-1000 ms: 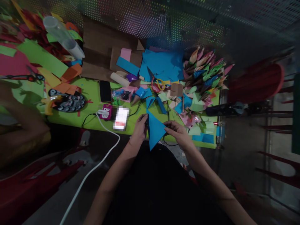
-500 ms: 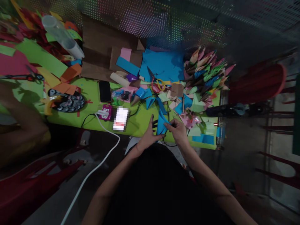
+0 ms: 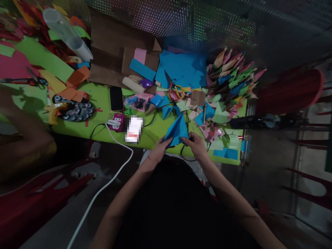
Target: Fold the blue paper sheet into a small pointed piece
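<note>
A folded piece of blue paper (image 3: 178, 130), broad at the bottom and pointed at the top, is held over the table's near edge. My left hand (image 3: 161, 148) grips its lower left side, thumb in front and fingers behind. At the lower right corner, my right hand (image 3: 195, 143) pinches the paper between thumb and fingers. Beyond it lie small blue paper pieces (image 3: 167, 111) and red-and-yellow-handled scissors (image 3: 175, 91). A phone with a lit, blurred screen (image 3: 134, 129) is left of my left hand.
A magenta power socket (image 3: 116, 121) feeds a white cable (image 3: 103, 188) off the table. A dark phone (image 3: 116, 98), blue sheets (image 3: 181, 67) and a bunch of rolled paper cones (image 3: 233, 77) lie farther back. Another person's arm (image 3: 26, 117) is at the left.
The blue paper has turned and opened wider toward me. My left hand, fingers spread before, has closed on its left edge; my right hand keeps its pinch.
</note>
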`<action>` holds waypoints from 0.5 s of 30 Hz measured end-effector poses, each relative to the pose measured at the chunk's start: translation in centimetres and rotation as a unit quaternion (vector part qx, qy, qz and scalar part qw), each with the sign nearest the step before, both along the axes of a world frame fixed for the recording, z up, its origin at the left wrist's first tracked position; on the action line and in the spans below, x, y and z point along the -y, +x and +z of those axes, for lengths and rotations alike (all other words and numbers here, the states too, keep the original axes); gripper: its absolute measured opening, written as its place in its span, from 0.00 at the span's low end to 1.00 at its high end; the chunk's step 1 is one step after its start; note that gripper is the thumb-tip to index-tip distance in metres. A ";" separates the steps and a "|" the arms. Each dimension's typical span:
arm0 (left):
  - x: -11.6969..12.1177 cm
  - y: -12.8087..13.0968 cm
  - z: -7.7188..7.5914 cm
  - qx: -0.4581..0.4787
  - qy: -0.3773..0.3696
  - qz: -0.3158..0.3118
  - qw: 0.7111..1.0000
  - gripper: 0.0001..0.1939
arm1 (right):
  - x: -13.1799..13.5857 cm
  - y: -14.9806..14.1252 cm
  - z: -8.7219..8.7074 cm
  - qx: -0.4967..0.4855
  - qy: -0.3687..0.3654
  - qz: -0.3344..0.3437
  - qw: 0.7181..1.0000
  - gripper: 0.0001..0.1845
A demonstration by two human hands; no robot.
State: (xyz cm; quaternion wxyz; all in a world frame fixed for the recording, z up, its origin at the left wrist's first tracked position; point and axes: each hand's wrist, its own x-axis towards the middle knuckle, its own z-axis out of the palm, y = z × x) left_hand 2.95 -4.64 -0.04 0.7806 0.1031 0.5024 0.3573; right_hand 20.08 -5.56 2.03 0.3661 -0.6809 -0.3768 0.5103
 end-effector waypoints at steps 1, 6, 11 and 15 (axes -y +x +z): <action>0.0 0.0 -0.3 -0.033 0.007 0.020 0.999 0.20 | 0.1 0.3 -0.2 0.011 0.005 0.005 1.000 0.28; -0.1 -0.6 -1.8 -0.136 0.062 0.016 0.989 0.22 | 0.8 1.8 -1.0 0.122 0.053 0.047 0.990 0.21; -0.1 -0.9 -3.1 -0.252 0.079 -0.051 0.963 0.12 | 1.1 2.2 -0.2 0.339 0.181 0.210 0.899 0.30; -0.2 -0.9 -3.9 -0.272 0.097 -0.071 0.955 0.08 | 1.3 2.0 -0.4 0.434 0.205 0.373 0.794 0.40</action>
